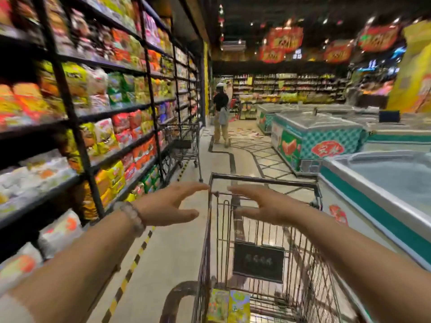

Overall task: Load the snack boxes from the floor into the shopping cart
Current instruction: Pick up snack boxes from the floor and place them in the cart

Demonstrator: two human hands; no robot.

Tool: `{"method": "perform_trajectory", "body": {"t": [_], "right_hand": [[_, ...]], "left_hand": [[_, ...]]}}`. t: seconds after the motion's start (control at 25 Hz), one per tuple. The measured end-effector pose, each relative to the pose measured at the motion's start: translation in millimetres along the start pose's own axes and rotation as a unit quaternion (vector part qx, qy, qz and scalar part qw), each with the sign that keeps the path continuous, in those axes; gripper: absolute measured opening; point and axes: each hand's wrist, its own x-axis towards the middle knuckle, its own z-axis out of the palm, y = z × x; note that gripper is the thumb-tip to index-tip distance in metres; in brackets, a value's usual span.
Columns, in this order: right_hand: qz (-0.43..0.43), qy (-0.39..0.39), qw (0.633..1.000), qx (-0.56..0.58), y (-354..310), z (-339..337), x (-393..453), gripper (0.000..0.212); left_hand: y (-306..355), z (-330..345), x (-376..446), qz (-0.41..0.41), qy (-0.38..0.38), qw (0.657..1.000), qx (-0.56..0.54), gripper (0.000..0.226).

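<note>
A wire shopping cart (263, 180) stands in the aisle right in front of me. Two yellow-green snack boxes (228, 306) stand in its near end at the bottom of the view. My left hand (168, 203) is stretched out over the cart's left side, fingers straight and spread, holding nothing. My right hand (261, 203) reaches out above the basket with straight fingers, also empty. The two hands face each other with a gap between them. No snack box on the floor is in view.
Tall black shelves (77, 127) packed with snack bags line the left. Chest freezers (384, 183) run along the right. A second cart (186, 145) is parked by the shelves ahead. A person (221, 117) stands further down the aisle. A yellow-black strip marks the floor at left.
</note>
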Motion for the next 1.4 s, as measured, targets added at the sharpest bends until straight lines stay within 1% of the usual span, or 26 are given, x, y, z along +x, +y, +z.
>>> {"method": "perform_trajectory", "body": {"t": [0.12, 0.28, 0.36, 0.48, 0.56, 0.68, 0.8, 0.84, 0.92, 1.0, 1.08, 1.12, 1.16, 1.24, 1.28, 1.32, 1.4], "right_hand": [[-0.093, -0.001, 0.995, -0.021, -34, -15, -10, 0.058], [-0.209, -0.026, 0.976, -0.052, -76, -22, -35, 0.06], [-0.254, -0.039, 0.965, -0.054, -99, -26, -47, 0.061], [-0.316, -0.058, 0.947, -0.023, -139, -29, -69, 0.062], [-0.355, -0.068, 0.932, -0.017, -168, -26, -84, 0.062], [-0.41, -0.078, 0.909, -0.007, -219, -20, -118, 0.062], [-0.459, -0.09, 0.884, 0.009, -269, -10, -160, 0.062], [-0.475, -0.096, 0.874, 0.015, -289, -4, -177, 0.062], [-0.508, -0.098, 0.856, 0.025, -323, 7, -215, 0.064], [-0.549, -0.101, 0.829, 0.038, -356, 16, -260, 0.063], [-0.588, -0.125, 0.797, 0.062, -388, 26, -311, 0.06], [-0.61, -0.139, 0.777, 0.075, -404, 30, -333, 0.059], [-0.632, -0.156, 0.754, 0.085, -422, 34, -357, 0.059], [-0.673, -0.181, 0.71, 0.099, -455, 42, -403, 0.059], [-0.69, -0.189, 0.691, 0.1, -470, 45, -426, 0.06], [-0.708, -0.193, 0.671, 0.102, -485, 46, -448, 0.06], [-0.753, -0.196, 0.62, 0.1, -512, 48, -493, 0.06]], "left_hand": [[28, -31, -54, -0.045, 0.014, 0.999, 0.023, 0.06], [78, -54, -131, -0.093, 0.067, 0.993, 0.003, 0.052], [101, -60, -176, -0.145, 0.099, 0.984, 0.002, 0.048], [142, -69, -246, -0.214, 0.127, 0.968, 0.014, 0.051], [173, -73, -293, -0.263, 0.139, 0.954, 0.03, 0.053], [221, -73, -367, -0.35, 0.161, 0.922, 0.05, 0.067], [282, -70, -435, -0.429, 0.167, 0.887, 0.047, 0.061], [307, -66, -461, -0.455, 0.173, 0.872, 0.051, 0.062], [354, -56, -511, -0.513, 0.198, 0.834, 0.045, 0.072], [402, -45, -569, -0.588, 0.211, 0.779, 0.055, 0.087], [455, -30, -632, -0.668, 0.196, 0.713, 0.079, 0.099], [485, -24, -657, -0.698, 0.186, 0.687, 0.079, 0.097], [515, -17, -680, -0.715, 0.183, 0.669, 0.087, 0.09], [583, -5, -701, -0.751, 0.181, 0.626, 0.105, 0.085], [618, -3, -700, -0.774, 0.184, 0.597, 0.102, 0.086], [647, 0, -707, -0.79, 0.192, 0.572, 0.109, 0.085], [700, 9, -716, -0.809, 0.224, 0.533, 0.106, 0.073]]}}
